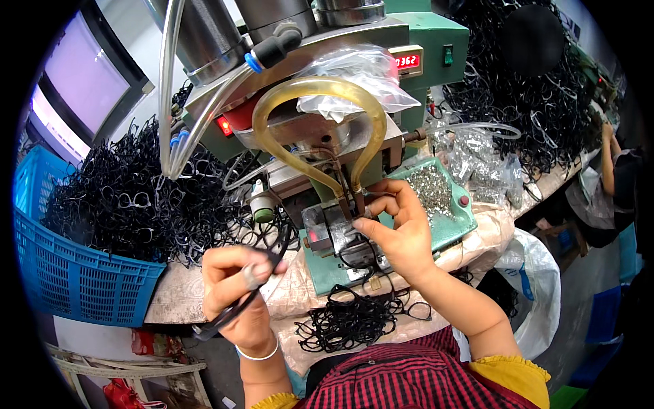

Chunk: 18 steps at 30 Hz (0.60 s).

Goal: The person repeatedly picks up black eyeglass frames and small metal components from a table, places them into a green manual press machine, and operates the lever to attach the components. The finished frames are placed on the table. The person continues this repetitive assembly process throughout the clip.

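My left hand (238,293) is closed around a black glasses frame (223,319), held tilted in front of the machine. My right hand (407,235) is at the working head of a green bench machine (317,266). Its thumb and fingers curl together beside the metal tool tip; what they grip is hidden. Another black glasses frame (359,256) sits in the machine under the head, close to my right thumb. Small shiny metal parts (430,184) fill a green tray (463,221) just beyond my right hand.
A yellow tube (376,116) loops above the tool. Black frames (347,324) lie in a pile near me, and a bigger heap (136,198) rises over a blue crate (88,279) at left. More frames (504,75) stand at far right, near another person's arm (608,160).
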### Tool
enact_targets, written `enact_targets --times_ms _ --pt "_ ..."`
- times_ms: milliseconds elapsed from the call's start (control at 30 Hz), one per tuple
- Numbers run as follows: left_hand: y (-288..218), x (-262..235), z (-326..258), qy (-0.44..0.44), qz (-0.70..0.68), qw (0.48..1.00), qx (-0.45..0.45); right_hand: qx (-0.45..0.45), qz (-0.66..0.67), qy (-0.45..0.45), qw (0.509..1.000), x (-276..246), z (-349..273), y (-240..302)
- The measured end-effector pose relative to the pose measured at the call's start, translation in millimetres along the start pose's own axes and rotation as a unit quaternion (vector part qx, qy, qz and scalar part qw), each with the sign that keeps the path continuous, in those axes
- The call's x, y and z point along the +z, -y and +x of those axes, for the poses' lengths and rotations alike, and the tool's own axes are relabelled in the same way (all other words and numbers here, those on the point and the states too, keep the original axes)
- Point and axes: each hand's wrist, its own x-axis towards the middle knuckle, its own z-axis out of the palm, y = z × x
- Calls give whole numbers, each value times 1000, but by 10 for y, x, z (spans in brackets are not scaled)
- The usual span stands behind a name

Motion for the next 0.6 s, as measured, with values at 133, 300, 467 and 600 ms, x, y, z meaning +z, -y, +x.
enact_targets --times_ms 133,300,467,600 --pt "214 146 185 -98 -41 992 -62 42 34 -4 999 71 -122 58" --pt "77 90 -133 152 230 961 16 -54 -176 50 982 -202 -116 322" --pt "181 448 -238 263 235 933 63 -68 -138 -123 980 -1061 291 82" --pt "209 484 -227 266 236 934 45 -68 -304 -174 934 -1671 109 -525"
